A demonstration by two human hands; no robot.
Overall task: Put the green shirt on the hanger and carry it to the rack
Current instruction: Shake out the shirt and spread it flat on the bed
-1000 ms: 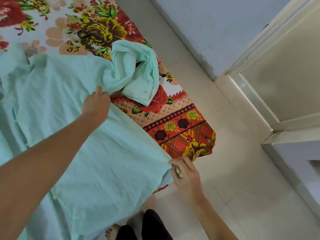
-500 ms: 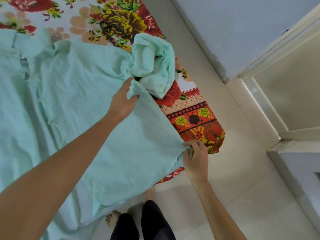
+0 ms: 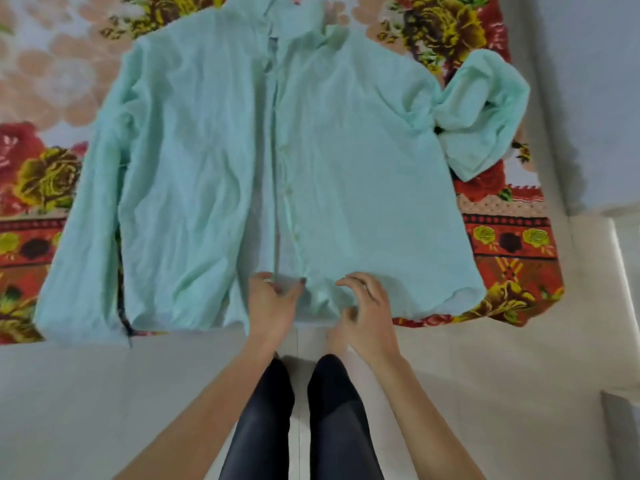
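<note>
Pinching the green shirt (image 3: 363,161) at its hem, the left hand (image 3: 273,306) grip is clamped; right hand (image 3: 367,317) grip unclear.

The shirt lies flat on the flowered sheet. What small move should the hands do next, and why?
Probably pinch the two front edges at the hem and part them. Both the left hand and right hand sit at the bottom of the green shirt, where its button placket looks open, and no hanger is in view.

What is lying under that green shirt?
The green shirt lies spread on a floral blanket, which shows on three sides. A thin dark strip peeks out at one side seam; what it is, and anything else beneath, is covered.
</note>
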